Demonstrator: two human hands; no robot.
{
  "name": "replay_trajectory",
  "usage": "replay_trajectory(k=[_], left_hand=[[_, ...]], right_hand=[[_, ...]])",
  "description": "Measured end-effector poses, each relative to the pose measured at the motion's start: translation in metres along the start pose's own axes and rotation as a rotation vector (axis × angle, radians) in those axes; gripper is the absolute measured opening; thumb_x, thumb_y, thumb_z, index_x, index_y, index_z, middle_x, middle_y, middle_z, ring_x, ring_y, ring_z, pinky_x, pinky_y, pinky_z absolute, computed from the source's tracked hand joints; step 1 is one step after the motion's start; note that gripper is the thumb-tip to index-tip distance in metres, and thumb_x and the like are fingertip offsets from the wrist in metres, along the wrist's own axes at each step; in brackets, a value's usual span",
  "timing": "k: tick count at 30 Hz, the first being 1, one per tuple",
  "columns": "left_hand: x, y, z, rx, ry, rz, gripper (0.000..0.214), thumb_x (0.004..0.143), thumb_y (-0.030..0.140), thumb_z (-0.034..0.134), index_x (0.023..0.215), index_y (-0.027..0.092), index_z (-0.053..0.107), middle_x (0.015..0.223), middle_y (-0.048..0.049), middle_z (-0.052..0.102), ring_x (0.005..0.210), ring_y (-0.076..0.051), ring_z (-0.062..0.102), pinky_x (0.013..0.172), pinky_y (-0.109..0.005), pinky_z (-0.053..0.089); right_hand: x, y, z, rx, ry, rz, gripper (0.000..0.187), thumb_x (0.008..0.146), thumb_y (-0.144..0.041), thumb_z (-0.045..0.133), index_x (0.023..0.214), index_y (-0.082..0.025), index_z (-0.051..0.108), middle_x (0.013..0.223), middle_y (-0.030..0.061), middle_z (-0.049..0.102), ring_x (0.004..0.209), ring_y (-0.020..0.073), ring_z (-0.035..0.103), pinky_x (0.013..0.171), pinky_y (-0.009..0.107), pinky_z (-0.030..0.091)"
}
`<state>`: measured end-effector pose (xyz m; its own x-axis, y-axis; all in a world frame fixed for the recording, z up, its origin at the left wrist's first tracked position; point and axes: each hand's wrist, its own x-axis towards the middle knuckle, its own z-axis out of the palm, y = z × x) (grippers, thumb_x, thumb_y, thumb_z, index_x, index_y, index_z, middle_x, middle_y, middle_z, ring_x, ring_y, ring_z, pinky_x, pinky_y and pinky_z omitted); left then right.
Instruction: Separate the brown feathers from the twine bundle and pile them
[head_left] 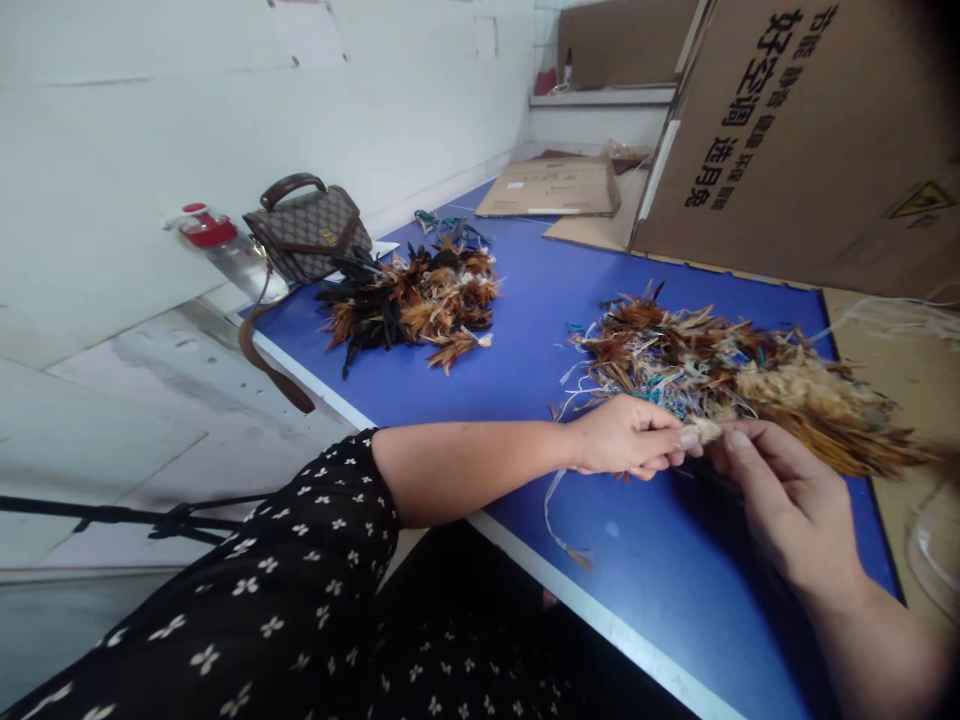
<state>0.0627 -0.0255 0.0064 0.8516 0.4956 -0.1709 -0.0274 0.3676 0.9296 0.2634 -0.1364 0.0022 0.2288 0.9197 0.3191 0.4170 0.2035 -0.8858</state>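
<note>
My left hand [626, 437] is closed, its thumb and fingers gripping one end of a small pale feather tuft [702, 432]. From the other side, the fingertips of my right hand [795, 500] pinch the same tuft. Just behind both hands lies a large pile of brown, tan and cream feathers [660, 345], with bits of white and blue string among them. A thin white string [551, 510] trails below my left wrist onto the blue tabletop [517, 390]. My fingers partly cover the tuft.
A second heap of brown and black feathers [427, 300] lies farther left. Near the wall are a patterned handbag [307, 235] and a red-capped bottle [225, 250]. Flat cardboard [551, 188] lies at the back, and a large cardboard sheet [810, 150] stands at the right.
</note>
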Motion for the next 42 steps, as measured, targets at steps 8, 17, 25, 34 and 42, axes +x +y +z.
replay_trajectory(k=[8,17,25,34,42], left_hand=[[-0.004,0.002,-0.002,-0.202,-0.194,-0.072,0.03,0.093,0.034,0.101,0.096,0.011,0.082,0.075,0.0006,0.066,0.053,-0.003,0.043,0.049,-0.026,0.026],[-0.005,0.004,-0.004,-0.252,-0.254,-0.083,0.033,0.085,0.03,0.107,0.096,0.01,0.083,0.077,0.0,0.068,0.052,-0.003,0.044,0.045,-0.023,0.027],[0.002,0.004,-0.01,-0.053,-0.01,-0.037,0.028,0.101,0.037,0.092,0.099,0.014,0.077,0.075,0.0052,0.061,0.052,-0.004,0.045,0.05,-0.025,0.03],[-0.001,0.003,-0.01,0.778,0.052,0.201,0.037,0.105,0.022,0.07,0.071,0.021,0.056,0.063,0.0069,0.049,0.063,-0.01,0.048,0.067,-0.029,0.039],[-0.003,0.004,-0.007,0.575,-0.379,0.291,0.015,0.103,0.017,0.077,0.089,0.02,0.081,0.095,-0.0036,0.081,0.093,-0.015,0.073,0.094,-0.032,0.056]], right_hand=[[-0.001,0.006,-0.004,0.075,-0.079,0.07,0.038,0.103,-0.064,0.085,0.103,-0.026,0.082,0.092,0.0074,0.081,0.079,0.0211,0.075,0.069,0.029,0.062],[0.0,-0.001,0.0,-0.076,-0.132,-0.072,0.044,0.101,-0.066,0.085,0.093,-0.024,0.077,0.087,0.0042,0.078,0.075,0.0181,0.075,0.071,0.025,0.062],[-0.003,-0.001,-0.01,-0.33,-0.08,-0.209,0.036,0.111,-0.056,0.074,0.096,-0.024,0.078,0.076,0.0012,0.074,0.061,0.014,0.064,0.058,0.026,0.05],[-0.004,-0.018,-0.008,-0.399,-0.196,-0.457,0.021,0.114,-0.037,0.07,0.098,-0.026,0.078,0.084,0.0035,0.078,0.067,0.0158,0.071,0.065,0.028,0.055],[0.001,-0.022,-0.018,-0.239,-0.27,-0.072,0.062,0.11,-0.077,0.069,0.082,-0.022,0.077,0.07,0.0026,0.07,0.063,0.0145,0.062,0.062,0.026,0.05]])
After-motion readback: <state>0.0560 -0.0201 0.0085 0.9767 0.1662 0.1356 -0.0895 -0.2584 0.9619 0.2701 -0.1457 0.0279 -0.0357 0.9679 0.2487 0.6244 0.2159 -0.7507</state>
